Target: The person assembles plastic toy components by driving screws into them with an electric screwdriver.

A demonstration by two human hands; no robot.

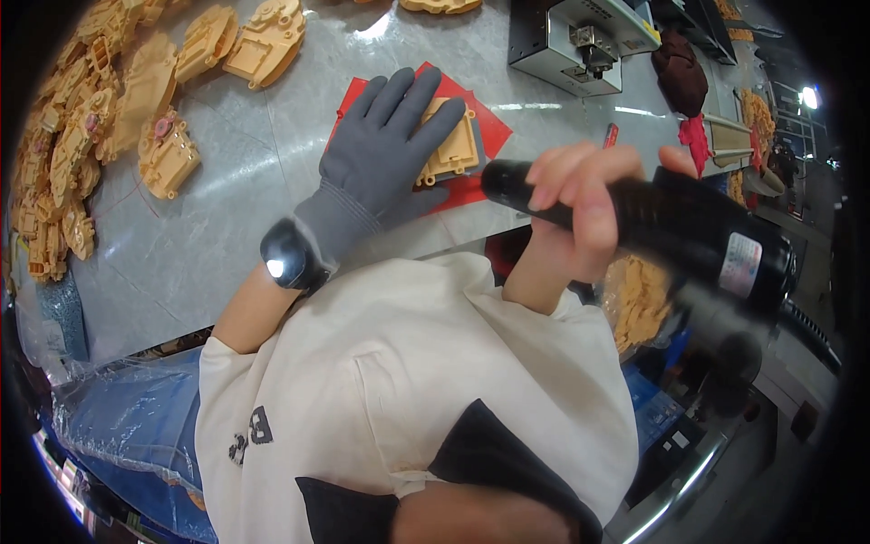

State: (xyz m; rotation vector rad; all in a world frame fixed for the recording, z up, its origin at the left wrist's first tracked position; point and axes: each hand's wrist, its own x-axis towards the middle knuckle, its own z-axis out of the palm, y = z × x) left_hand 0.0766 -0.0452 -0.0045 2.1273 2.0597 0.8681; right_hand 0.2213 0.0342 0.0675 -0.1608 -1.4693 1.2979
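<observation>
My left hand, in a grey glove with a dark wristwatch below it, lies flat with fingers spread on a tan plastic moulded part. That part rests on a red mat on the grey table. My bare right hand grips a black cylindrical power screwdriver, held nearly level, its tip end near the red mat's right corner.
A heap of tan plastic parts covers the table's left side, with more at the far edge. A grey box-shaped machine stands at the back right. Blue plastic bags lie below the table's near edge. More tan parts sit in a bin at right.
</observation>
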